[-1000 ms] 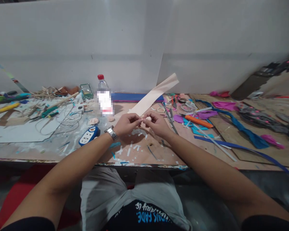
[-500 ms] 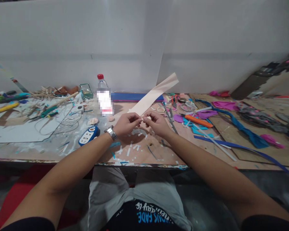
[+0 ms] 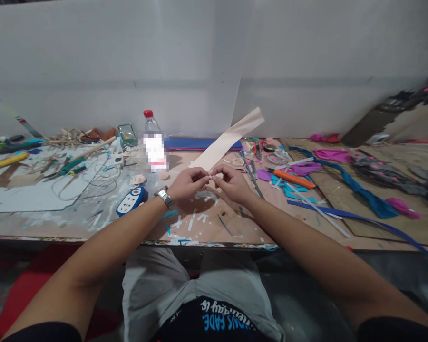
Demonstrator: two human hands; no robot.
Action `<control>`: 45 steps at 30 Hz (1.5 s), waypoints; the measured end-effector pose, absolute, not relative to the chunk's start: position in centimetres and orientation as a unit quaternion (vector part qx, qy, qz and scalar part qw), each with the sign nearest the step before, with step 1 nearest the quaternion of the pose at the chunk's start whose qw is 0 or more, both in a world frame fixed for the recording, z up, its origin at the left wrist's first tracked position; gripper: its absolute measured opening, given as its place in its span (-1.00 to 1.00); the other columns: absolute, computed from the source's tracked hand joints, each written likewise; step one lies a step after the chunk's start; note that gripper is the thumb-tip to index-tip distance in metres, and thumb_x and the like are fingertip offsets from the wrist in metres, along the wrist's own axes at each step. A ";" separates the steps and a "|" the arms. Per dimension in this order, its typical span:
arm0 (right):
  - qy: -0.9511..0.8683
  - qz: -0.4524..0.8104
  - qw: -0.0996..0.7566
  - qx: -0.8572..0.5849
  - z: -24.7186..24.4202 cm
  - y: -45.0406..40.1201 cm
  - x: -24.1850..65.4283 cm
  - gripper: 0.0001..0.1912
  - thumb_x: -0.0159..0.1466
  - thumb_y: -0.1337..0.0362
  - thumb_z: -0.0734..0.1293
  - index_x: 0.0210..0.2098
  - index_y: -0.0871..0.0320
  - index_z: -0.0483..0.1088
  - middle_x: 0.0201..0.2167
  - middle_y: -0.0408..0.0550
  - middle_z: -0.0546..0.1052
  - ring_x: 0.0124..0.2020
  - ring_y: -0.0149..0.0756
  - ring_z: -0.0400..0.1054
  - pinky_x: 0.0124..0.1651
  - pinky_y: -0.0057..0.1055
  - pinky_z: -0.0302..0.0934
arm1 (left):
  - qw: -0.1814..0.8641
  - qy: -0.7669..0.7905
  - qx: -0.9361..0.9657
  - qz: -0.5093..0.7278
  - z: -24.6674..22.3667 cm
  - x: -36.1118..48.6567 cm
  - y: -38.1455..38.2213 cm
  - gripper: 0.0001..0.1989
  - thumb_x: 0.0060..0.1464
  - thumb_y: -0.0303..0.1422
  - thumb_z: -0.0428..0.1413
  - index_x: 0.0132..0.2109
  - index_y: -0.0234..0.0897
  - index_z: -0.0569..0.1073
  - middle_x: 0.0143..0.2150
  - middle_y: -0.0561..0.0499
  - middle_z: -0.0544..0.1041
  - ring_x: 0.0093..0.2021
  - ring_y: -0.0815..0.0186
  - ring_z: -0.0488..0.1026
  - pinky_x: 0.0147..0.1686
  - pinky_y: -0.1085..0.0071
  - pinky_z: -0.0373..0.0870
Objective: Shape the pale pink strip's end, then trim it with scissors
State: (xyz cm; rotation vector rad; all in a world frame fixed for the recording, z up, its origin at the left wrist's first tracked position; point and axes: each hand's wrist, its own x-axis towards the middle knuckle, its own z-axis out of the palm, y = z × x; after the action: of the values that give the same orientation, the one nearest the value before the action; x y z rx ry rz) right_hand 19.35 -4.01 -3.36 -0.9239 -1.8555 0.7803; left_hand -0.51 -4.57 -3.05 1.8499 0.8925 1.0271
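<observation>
Cream paper strip point(image 3: 228, 138) rises from the hands up and to the right, its far end lifted above the tabletop point(image 3: 207, 223). Both hands meet at its lower end: the left hand point(image 3: 188, 183) and the right hand point(image 3: 231, 183) each pinch it with fingertips, nearly touching one another. A watch point(image 3: 165, 196) sits on the left wrist. Just left lies a blue-and-white power strip point(image 3: 131, 200); behind stands a red-capped bottle point(image 3: 154, 142). An orange knife point(image 3: 294, 179) lies among coloured scraps to the right.
</observation>
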 end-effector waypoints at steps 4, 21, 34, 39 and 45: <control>-0.799 0.229 0.426 -0.357 -2.9 -4.4 19.5 -0.89 0.27 0.27 0.33 -0.22 0.11 0.46 -0.26 -0.04 0.56 -0.29 -0.24 0.41 -0.24 -0.32 0.27 | 0.413 0.345 0.750 0.384 -3.3 -0.5 -4.4 -0.55 0.23 0.00 0.10 -0.27 -0.36 0.52 -0.42 -0.03 0.51 -0.41 0.38 0.43 -0.39 0.48 0.32; -0.829 0.165 0.418 -0.331 -2.7 -4.5 19.5 -0.85 0.26 0.35 0.32 -0.16 0.12 0.44 -0.22 -0.01 0.56 -0.22 -0.22 0.43 -0.19 -0.32 0.30 | 0.459 0.356 0.733 0.354 -3.8 -0.5 -3.9 -0.48 0.24 0.06 0.04 -0.33 -0.37 0.47 -0.45 -0.02 0.49 -0.42 0.36 0.44 -0.36 0.44 0.34; -0.838 0.155 0.405 -0.332 -2.4 -4.5 19.8 -0.88 0.30 0.33 0.34 -0.19 0.12 0.53 -0.24 -0.02 0.60 -0.24 -0.24 0.44 -0.24 -0.33 0.29 | 0.432 0.348 0.750 0.360 -3.6 -0.6 -4.0 -0.51 0.26 0.02 0.04 -0.33 -0.36 0.47 -0.44 -0.02 0.50 -0.41 0.37 0.42 -0.34 0.45 0.34; -0.835 0.153 0.416 -0.325 -2.3 -4.5 19.9 -0.91 0.29 0.35 0.35 -0.24 0.12 0.52 -0.27 -0.03 0.58 -0.25 -0.24 0.43 -0.22 -0.32 0.28 | 0.437 0.342 0.753 0.355 -3.5 -0.5 -4.1 -0.54 0.26 -0.01 0.05 -0.33 -0.37 0.47 -0.43 -0.02 0.50 -0.39 0.37 0.44 -0.31 0.45 0.35; -0.837 0.149 0.426 -0.308 -2.4 -4.5 19.8 -0.94 0.28 0.35 0.35 -0.27 0.13 0.49 -0.28 -0.02 0.57 -0.25 -0.22 0.43 -0.18 -0.28 0.28 | 0.447 0.344 0.744 0.359 -3.5 -0.5 -4.0 -0.59 0.26 -0.07 0.08 -0.33 -0.37 0.48 -0.43 -0.01 0.50 -0.39 0.38 0.43 -0.32 0.46 0.34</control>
State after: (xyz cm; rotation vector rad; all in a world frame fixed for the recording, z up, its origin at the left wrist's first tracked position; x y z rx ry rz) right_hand 19.79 -4.46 -2.40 -0.7701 -2.0933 0.3726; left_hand -0.48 -4.01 -3.54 1.8406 0.8526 0.8878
